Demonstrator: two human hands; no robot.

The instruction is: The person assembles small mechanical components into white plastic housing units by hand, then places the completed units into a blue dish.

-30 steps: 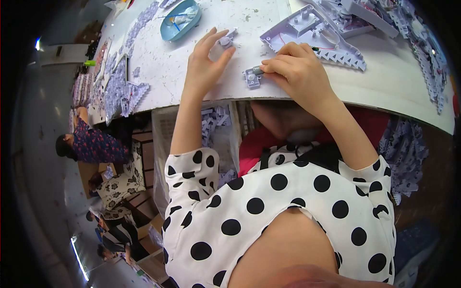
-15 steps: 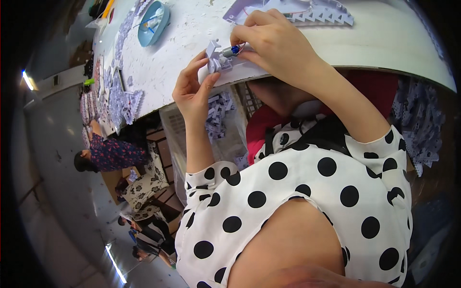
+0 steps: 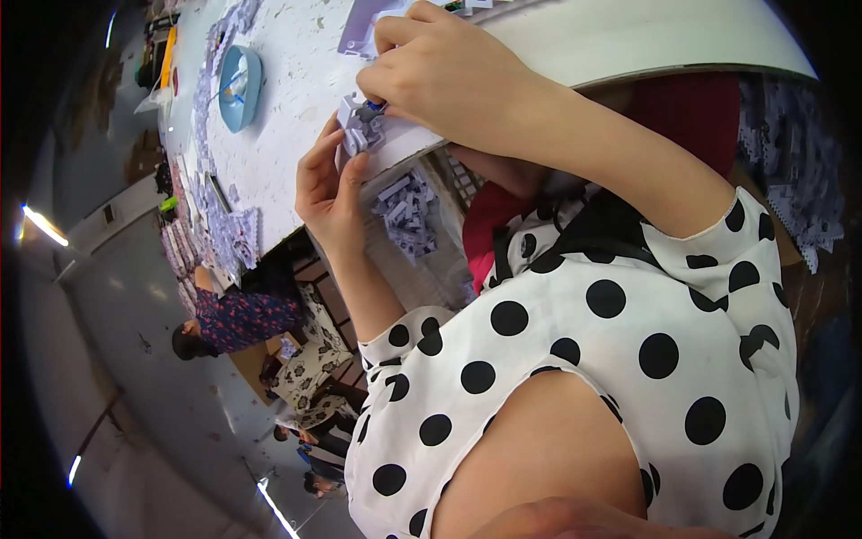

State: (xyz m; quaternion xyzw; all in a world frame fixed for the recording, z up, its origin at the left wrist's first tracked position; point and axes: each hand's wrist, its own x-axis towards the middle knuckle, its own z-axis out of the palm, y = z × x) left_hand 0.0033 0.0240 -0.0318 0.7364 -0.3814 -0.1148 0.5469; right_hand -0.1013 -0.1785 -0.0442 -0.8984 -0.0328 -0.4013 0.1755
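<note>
My left hand (image 3: pixel 334 184) pinches a small pale lavender plastic bracket (image 3: pixel 352 135) between thumb and fingers, just above the table's near edge. Against the bracket's right side sits a small motor with a blue end (image 3: pixel 374 105), mostly covered by my right fingers. My right hand (image 3: pixel 440 76) is closed on that motor, with its fingertips pressed together over it. Behind the right hand lies a larger lavender plastic shell (image 3: pixel 359 27), partly hidden by the hand.
A blue dish (image 3: pixel 241 94) with white stuff and a thin blue stick stands on the white table (image 3: pixel 296 54). Piles of lavender parts (image 3: pixel 235 235) line its left side. Below the edge is a bin of parts (image 3: pixel 409 216). Other people (image 3: pixel 247 319) sit at the left.
The motor, earlier partly clear of the bracket, now sits closer in against it. My right fingers have moved up to the bracket. The whole view has shifted and turned.
</note>
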